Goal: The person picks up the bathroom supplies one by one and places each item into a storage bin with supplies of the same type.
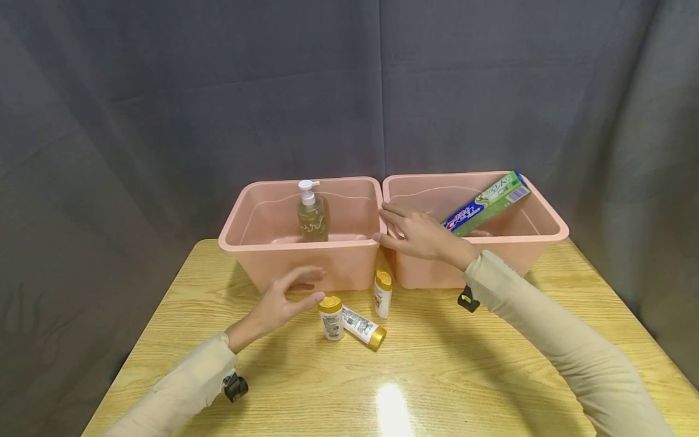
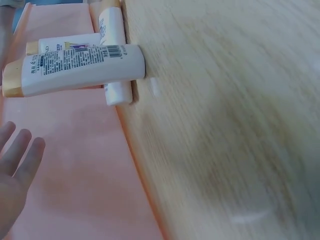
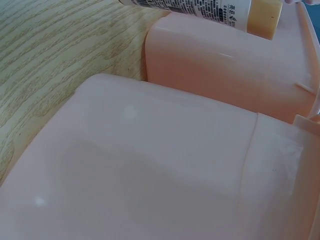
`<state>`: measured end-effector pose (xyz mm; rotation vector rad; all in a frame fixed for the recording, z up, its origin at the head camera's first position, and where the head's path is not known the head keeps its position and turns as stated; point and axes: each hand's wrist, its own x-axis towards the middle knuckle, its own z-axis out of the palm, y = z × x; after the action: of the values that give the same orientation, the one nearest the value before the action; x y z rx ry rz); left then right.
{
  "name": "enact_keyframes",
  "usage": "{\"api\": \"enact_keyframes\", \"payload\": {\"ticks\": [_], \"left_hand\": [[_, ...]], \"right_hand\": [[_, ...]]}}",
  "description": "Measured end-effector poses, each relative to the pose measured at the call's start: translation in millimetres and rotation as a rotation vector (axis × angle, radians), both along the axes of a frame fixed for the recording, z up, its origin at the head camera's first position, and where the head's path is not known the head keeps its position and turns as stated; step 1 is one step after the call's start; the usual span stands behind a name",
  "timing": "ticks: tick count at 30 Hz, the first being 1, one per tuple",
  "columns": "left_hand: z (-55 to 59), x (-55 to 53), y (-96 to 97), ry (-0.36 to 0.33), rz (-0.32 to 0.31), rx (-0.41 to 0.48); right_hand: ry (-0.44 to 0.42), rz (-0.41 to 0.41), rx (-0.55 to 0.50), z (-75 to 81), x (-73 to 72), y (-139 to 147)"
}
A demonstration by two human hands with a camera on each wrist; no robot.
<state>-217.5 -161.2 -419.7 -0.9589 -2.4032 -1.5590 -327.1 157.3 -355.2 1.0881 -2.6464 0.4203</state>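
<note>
My left hand (image 1: 281,303) is beside a small white bottle with a gold cap (image 1: 330,320), its thumb tip right at the cap. In the left wrist view its fingers (image 2: 22,155) are spread apart, with the bottle (image 2: 85,69) beyond them. Behind that bottle a similar white bottle (image 1: 360,325) lies on its side, and another (image 1: 383,297) stands close to the bins. My right hand (image 1: 417,233) reaches over to where the left pink bin (image 1: 306,264) and right pink bin (image 1: 464,264) meet. Its fairly straight fingers lie over their adjoining rims.
A pump bottle (image 1: 312,221) with a white pump stands inside the left bin. Inside the right bin a green and blue toothpaste box (image 1: 486,203) leans against the rim. Both bins stand at the back of the wooden table (image 1: 437,376), before a grey curtain (image 1: 246,91).
</note>
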Motion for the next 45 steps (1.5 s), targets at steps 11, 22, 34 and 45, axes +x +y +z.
{"api": "enact_keyframes", "payload": {"ticks": [11,22,34,45], "left_hand": [[-7.5,-1.1,-0.2,-0.135,-0.094,0.064],[-17.5,-1.9,4.4,-0.118,-0.103,0.019],[-23.3,-1.5,8.0,-0.088,-0.068,-0.037],[-25.6,-2.4,9.5,-0.117,-0.069,-0.011]], "right_hand": [[-0.002,0.008,-0.001,-0.4,-1.0,0.3],[-0.002,0.007,0.002,-0.3,-0.9,0.1],[-0.01,0.002,0.016,0.8,0.2,0.2],[-0.012,0.0,0.018,0.7,0.9,0.0]]}}
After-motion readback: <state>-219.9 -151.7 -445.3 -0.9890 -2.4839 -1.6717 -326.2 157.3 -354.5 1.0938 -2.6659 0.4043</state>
